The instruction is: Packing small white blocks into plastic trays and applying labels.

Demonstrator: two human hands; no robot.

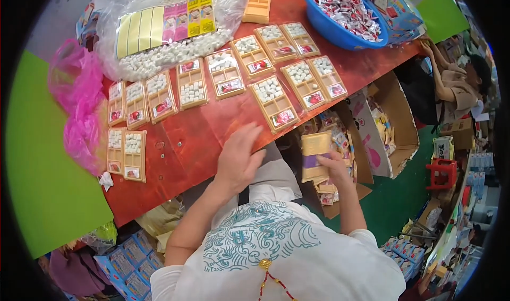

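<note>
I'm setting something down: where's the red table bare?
The red table is bare between the near-left tray pair and left hand, and between the blue basin and rightmost tray. Crowded: the tray rows by the clear bag.

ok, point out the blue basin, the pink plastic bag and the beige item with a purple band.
Blue basin [329,32]: head view, outer wall.
Pink plastic bag [84,95]: head view, crumpled middle.
Beige item [314,146]: head view, face above its purple band.
</note>
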